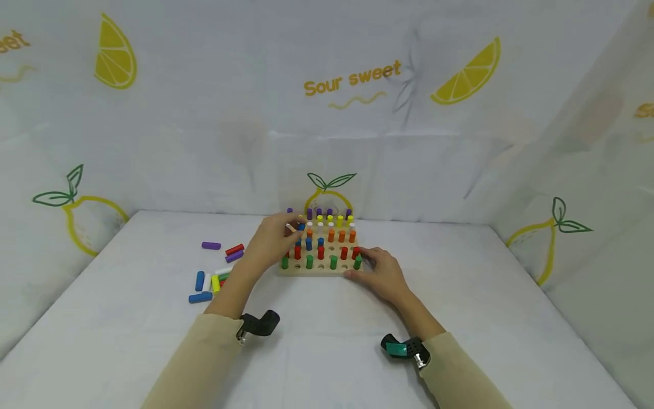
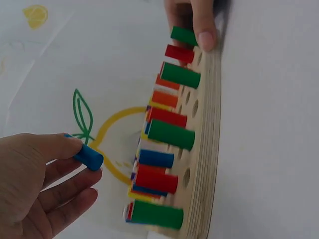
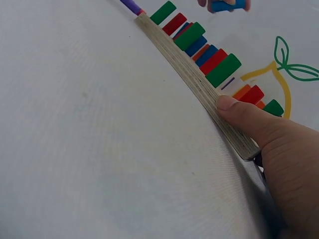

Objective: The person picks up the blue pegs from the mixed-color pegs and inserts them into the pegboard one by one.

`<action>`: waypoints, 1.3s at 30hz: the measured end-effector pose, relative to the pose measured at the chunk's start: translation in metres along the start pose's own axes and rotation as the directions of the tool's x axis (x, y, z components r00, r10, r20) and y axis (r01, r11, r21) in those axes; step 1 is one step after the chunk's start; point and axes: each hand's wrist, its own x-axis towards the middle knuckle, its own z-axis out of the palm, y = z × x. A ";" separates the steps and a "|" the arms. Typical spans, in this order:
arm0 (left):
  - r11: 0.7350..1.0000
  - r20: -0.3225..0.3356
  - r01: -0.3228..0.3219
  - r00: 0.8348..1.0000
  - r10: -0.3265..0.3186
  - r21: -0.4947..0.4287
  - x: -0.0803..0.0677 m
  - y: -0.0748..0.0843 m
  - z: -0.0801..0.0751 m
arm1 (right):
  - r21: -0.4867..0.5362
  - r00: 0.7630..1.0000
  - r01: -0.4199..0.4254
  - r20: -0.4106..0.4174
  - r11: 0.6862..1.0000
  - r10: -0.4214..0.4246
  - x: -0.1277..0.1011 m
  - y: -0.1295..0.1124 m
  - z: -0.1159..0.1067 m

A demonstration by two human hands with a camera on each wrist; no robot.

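Note:
My left hand (image 1: 273,241) pinches a blue peg (image 2: 89,158) between thumb and fingertips, tilted in the air over the left part of a wooden pegboard (image 1: 317,273). The board carries rows of coloured pegs: green (image 1: 309,262) at the front, then red, blue, orange, white, yellow, and purple (image 1: 329,212) at the back. Bare holes show between pegs in the front rows. At the board's right front corner, my right hand (image 1: 383,275) grips the edge, its thumb (image 3: 244,112) on the front side. Its fingers are mostly hidden behind the board in the right wrist view.
Left of the board, several loose pegs lie on the white tablecloth (image 1: 327,352), among them a purple peg (image 1: 211,246), a red peg (image 1: 234,249), a blue peg (image 1: 200,297) and a yellow peg (image 1: 216,283). A lemon-printed cloth (image 1: 219,102) hangs behind the board.

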 end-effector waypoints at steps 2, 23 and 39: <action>0.999 -0.005 -0.025 1.000 0.025 -0.025 0.006 0.007 0.012 | -0.007 1.000 -0.003 -0.003 1.000 0.003 0.000 0.002 -0.002; 0.985 0.040 -0.085 0.995 0.092 -0.151 0.041 0.020 0.053 | -0.009 1.000 0.016 -0.012 1.000 -0.016 0.005 0.000 -0.001; 0.996 0.044 -0.083 0.996 0.083 -0.012 0.041 0.003 0.072 | -0.023 0.999 0.032 -0.021 0.999 -0.032 0.000 0.000 -0.001</action>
